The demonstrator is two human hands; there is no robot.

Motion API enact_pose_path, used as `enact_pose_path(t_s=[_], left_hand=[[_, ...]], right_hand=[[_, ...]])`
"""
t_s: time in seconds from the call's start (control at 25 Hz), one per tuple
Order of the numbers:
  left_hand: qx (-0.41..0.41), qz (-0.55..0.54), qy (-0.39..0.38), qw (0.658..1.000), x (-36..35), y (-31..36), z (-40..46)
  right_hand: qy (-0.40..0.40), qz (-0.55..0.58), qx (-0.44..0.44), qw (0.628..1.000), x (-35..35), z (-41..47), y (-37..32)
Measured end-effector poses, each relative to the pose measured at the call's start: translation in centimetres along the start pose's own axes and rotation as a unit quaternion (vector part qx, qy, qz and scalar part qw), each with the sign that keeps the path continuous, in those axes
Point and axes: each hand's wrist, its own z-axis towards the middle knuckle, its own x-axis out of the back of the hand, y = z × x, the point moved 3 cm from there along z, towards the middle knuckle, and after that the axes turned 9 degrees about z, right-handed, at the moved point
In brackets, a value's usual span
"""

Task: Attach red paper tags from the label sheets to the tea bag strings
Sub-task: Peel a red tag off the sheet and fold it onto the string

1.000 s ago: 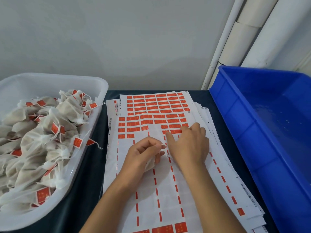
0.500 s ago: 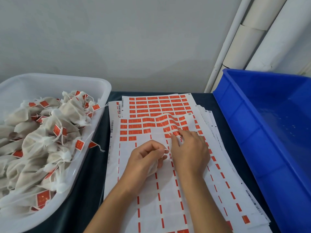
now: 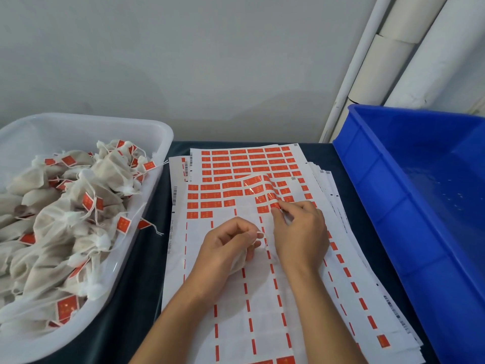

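Note:
A stack of label sheets (image 3: 236, 306) with rows of red tags lies on the dark table. My right hand (image 3: 301, 232) pinches a red tag (image 3: 275, 206) at the sheet's peeled edge, and the top sheet bulges up behind it. My left hand (image 3: 225, 248) holds a white tea bag (image 3: 237, 262) in its palm and pinches the bag's white string (image 3: 259, 233) between thumb and forefinger. The two hands are close together, the string end just left of the right hand.
A white plastic tub (image 3: 157, 143) at the left holds several tea bags with red tags attached. A large blue crate (image 3: 388, 195) stands at the right. White pipes (image 3: 367, 74) run up the wall at the back right.
My right hand has drawn the red tag up and toward me, and the top sheet now arches off the stack. My left hand has kept its hold on the tea bag and string.

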Motion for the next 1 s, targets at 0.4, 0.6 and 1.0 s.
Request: enact_pose_path(t_s=[0.4, 0.6, 1.0], left_hand=[[0.002, -0.001, 0.001, 1.000, 0.0, 0.0, 0.0], [0.010, 0.002, 0.001, 1.000, -0.1, 0.1, -0.1], [0.003, 0.003, -0.002, 1.000, -0.1, 0.0, 0.0]], right_hand=[[-0.017, 0.095, -0.044, 0.994, 0.2, 0.5, 0.5], [-0.015, 0.104, -0.038, 0.994, 0.2, 0.5, 0.9], [0.012, -0.076, 0.004, 0.997, -0.5, 0.0, -0.2]])
